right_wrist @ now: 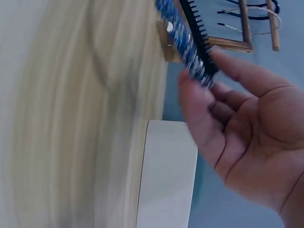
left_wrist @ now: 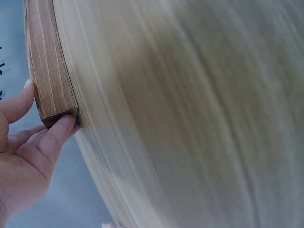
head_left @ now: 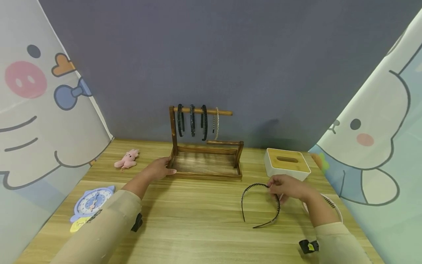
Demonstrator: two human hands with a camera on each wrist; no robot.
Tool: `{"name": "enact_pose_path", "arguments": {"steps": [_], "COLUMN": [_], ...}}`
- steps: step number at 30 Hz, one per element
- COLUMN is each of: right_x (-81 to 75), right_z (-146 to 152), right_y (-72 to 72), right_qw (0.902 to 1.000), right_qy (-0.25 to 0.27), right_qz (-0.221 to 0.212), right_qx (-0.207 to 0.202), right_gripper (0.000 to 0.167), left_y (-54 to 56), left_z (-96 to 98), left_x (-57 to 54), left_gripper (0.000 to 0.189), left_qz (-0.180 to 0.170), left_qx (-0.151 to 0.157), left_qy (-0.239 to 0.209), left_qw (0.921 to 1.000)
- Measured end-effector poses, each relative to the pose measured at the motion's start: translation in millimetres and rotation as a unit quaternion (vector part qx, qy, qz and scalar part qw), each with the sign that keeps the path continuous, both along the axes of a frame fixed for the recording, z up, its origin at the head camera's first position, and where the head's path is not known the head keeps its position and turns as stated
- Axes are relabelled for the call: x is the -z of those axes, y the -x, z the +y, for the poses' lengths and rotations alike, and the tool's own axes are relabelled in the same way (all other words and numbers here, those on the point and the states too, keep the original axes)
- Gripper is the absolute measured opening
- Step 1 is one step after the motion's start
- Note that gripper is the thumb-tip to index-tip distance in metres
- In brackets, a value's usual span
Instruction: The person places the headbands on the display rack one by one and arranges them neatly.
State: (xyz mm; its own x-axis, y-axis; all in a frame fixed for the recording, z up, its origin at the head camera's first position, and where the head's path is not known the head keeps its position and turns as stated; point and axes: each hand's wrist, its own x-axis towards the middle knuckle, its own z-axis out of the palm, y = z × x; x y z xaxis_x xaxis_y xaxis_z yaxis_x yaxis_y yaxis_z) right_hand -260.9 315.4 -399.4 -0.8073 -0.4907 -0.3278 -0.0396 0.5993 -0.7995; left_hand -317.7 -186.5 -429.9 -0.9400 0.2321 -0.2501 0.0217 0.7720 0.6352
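Wooden rack (head_left: 206, 167) is steadied at its near-left corner by the left hand (head_left: 160, 169), fingers pressed to it, while the right hand (head_left: 286, 187) pinches a black headband (head_left: 260, 205) on the table's (head_left: 197, 220) near right.

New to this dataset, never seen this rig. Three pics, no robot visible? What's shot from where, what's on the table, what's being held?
There is no robot: a person works with bare hands and wears three cameras. The wide picture is from the head; the two close-ups are from the wrists. The left hand touches the front corner of a wooden rack where four headbands hang. The right hand pinches a black toothed headband at its arch. Also on the wooden table: a white tissue box, a pink plush toy, a blue toy clock and a white headband.
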Motion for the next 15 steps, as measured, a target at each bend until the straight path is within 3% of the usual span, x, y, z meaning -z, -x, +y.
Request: {"name": "enact_pose_path", "arguments": {"steps": [6, 15], "right_x": [-8.5, -24.8], "right_z": [1.8, -6.7], "right_y": [1.7, -0.9], "right_qw": [0.9978, 0.9926], "right_qy": [0.063, 0.117], "right_qz": [-0.018, -0.030], "right_qx": [0.006, 0.013], "right_gripper": [0.046, 0.047], "left_y": [0.4, -0.1], "left_z": [0.3, -0.7], "left_x": [-1.0, -1.2], "left_gripper": [0.078, 0.078], "left_qz": [0.000, -0.006], "left_qx": [0.003, -0.003], "left_qy": [-0.003, 0.001], "left_qw": [1.0000, 1.0000]}}
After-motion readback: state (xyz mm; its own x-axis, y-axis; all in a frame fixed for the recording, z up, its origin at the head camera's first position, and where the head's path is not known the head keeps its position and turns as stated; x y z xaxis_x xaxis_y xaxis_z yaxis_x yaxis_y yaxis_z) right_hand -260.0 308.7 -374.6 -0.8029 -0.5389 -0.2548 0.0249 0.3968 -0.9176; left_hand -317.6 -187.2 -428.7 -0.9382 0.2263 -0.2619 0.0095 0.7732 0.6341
